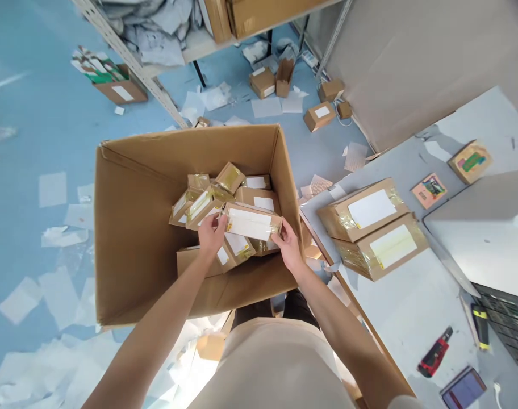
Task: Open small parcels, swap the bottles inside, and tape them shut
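Between my two hands is a long, narrow cardboard box (250, 222) with a white label and clear tape on it. My left hand (211, 236) grips its left end, and my right hand (289, 247) grips the right end. It is over several smaller taped and labelled cardboard boxes (229, 177) piled in the right half of a large open carton (131, 238). Whether the held box touches those beneath it, I cannot tell. The carton's left half shows its bare bottom and walls.
On the table (395, 307) at right are two taped boxes (374, 218), a red cutter (434, 352), a yellow-black cutter (480, 326) and a phone (463, 389). A shelf rack (195, 45) stands behind the carton. Papers (52, 188) and small boxes (262, 82) litter the blue floor.
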Demonstrator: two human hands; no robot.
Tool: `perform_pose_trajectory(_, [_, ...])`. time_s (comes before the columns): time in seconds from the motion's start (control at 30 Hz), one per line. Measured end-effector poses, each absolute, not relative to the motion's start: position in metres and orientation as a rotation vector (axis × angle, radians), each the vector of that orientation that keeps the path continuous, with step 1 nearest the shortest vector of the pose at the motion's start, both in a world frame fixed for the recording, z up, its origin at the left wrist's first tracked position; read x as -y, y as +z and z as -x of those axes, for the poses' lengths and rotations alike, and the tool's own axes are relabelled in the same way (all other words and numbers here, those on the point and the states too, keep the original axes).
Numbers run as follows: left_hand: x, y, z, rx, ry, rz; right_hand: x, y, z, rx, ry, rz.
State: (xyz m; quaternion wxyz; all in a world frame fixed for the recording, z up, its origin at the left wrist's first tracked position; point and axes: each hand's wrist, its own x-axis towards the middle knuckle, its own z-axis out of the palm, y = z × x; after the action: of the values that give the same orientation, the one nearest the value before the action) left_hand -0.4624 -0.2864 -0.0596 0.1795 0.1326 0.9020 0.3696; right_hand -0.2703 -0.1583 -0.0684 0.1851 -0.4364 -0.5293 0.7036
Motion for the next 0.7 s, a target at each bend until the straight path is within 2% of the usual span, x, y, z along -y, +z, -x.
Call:
perform_pose_trajectory(0.2, [0.307, 0.036, 0.42, -2.541, 1.224, -0.376, 0.173, 0.028, 0.204, 1.57, 2.02, 0.991])
perform_pose_trajectory(0.37, [0.298, 0.098, 0.354, -2.33, 1.232, -0.808, 0.185, 0.09, 0.096, 1.498, 1.741, 0.897])
perform_pose_trajectory(0.53, [0.24, 0.103, 0.227, -1.956, 1.107, -1.087, 0.196, 0.089, -0.041, 1.321, 1.411, 1.134])
perform_pose_trajectory(0.7, [0.175, 0.066, 0.093, -1.677, 0.91, -1.201, 0.194, 0.047, -0.161, 1.105, 1.236, 1.359])
